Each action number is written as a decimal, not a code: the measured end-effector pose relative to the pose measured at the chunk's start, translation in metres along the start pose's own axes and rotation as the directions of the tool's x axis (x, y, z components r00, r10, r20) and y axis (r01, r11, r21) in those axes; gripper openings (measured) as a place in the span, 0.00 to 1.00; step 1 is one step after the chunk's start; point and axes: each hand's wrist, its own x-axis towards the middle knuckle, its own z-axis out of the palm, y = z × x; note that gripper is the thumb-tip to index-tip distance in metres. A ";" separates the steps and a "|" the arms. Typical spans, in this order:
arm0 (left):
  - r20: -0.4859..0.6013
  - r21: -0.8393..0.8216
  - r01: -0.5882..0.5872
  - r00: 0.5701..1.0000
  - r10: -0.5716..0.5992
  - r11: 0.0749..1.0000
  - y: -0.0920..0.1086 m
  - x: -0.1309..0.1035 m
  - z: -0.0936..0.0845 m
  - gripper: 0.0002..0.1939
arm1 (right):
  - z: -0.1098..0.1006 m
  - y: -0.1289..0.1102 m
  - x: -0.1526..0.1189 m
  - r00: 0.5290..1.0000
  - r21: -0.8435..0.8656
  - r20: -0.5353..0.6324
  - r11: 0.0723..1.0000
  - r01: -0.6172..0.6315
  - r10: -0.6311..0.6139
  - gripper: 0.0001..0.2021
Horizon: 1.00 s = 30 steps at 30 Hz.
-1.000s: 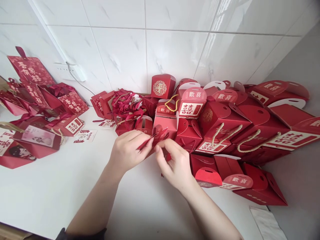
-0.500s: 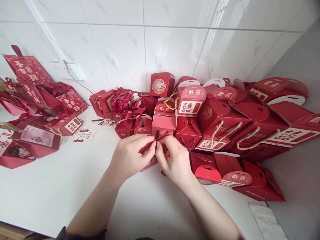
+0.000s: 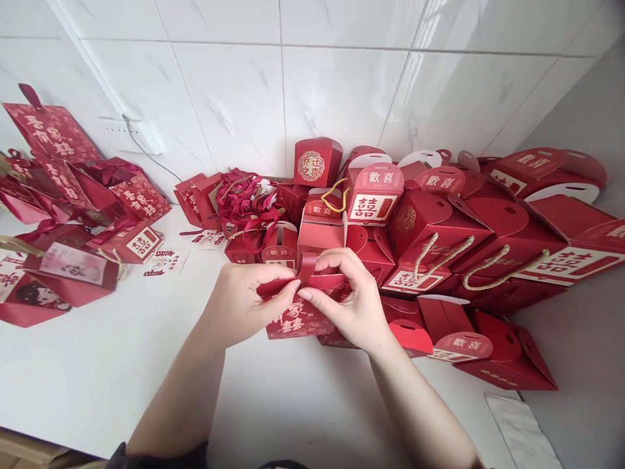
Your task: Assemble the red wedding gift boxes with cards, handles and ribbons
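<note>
In front of me, my left hand (image 3: 249,303) and my right hand (image 3: 355,299) are closed on the top of a red gift box (image 3: 297,320) with white characters on its front. A dark red ribbon (image 3: 306,267) stands up as a loop from the box's top edge, and both thumb tips meet at its base. My left fingers curl behind the left side of the top, my right fingers behind the right side. The hands cover much of the box's upper part. Just behind it is a pink-topped box (image 3: 321,233).
Stacked red boxes (image 3: 508,228), some with cream rope handles, fill the right side. A tangle of red ribbons (image 3: 249,205) lies at the back. More red boxes (image 3: 73,267) and a paper card (image 3: 166,262) are on the left of the white table (image 3: 161,352). Behind rises a tiled wall (image 3: 234,98).
My hands have spread apart slightly, my right hand shifting right. The ribbon now stands up as a clear loop, and more of the box's front shows below my hands.
</note>
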 end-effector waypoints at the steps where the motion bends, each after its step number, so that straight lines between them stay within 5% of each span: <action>1: 0.016 -0.016 0.000 1.000 0.000 1.000 0.000 0.000 0.000 0.09 | 0.000 0.000 0.000 1.000 0.013 0.005 1.000 -0.001 0.001 0.11; 18: 0.112 -0.030 -0.009 0.994 0.012 1.000 0.004 0.004 -0.001 0.07 | -0.005 -0.004 -0.001 0.997 0.065 0.041 0.996 -0.067 0.065 0.01; 30: 0.202 -0.010 -0.042 0.978 0.044 0.999 0.004 0.003 -0.008 0.11 | -0.011 0.006 0.002 0.969 0.188 0.218 0.969 -0.162 0.120 0.04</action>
